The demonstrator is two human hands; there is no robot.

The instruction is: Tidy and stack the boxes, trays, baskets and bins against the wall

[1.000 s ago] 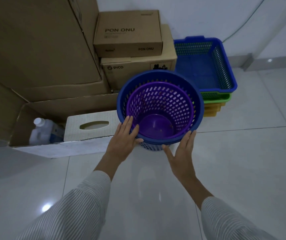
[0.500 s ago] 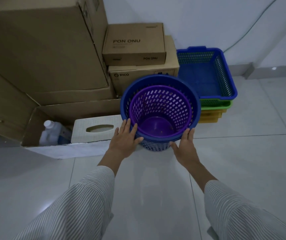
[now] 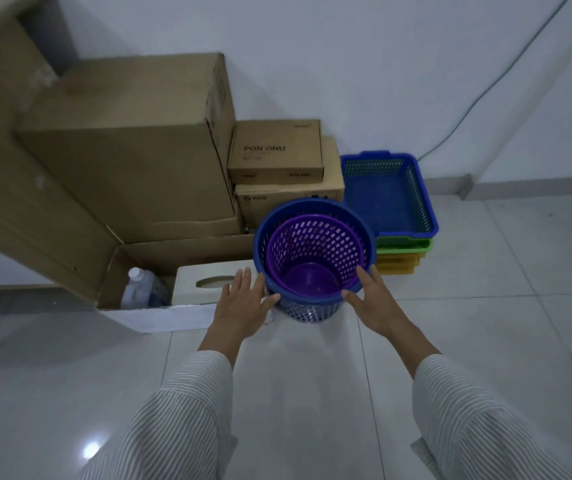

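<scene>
A blue perforated bin [image 3: 270,233] stands upright on the tiled floor with a purple bin [image 3: 315,251] nested inside it. My left hand [image 3: 244,303] lies flat against its near left side, fingers spread. On the near right rim rests my right hand [image 3: 372,299], also flat, gripping nothing. Behind the bins sit two small cardboard boxes [image 3: 275,152], stacked. To the right, a blue tray [image 3: 390,199] tops a green tray [image 3: 404,244] and a yellow tray [image 3: 398,264] against the wall.
Large cardboard boxes [image 3: 128,161] are stacked at the left. An open carton [image 3: 187,251] on the floor holds a white bottle [image 3: 137,289] and a white tissue box [image 3: 205,284]. A cable [image 3: 485,91] runs down the white wall. Tiled floor stretches to the right and near me.
The view has pulled back and up, so more wall and boxes show. The bins sit closer to the boxes and trays. My hands stay flat on the blue bin's near sides.
</scene>
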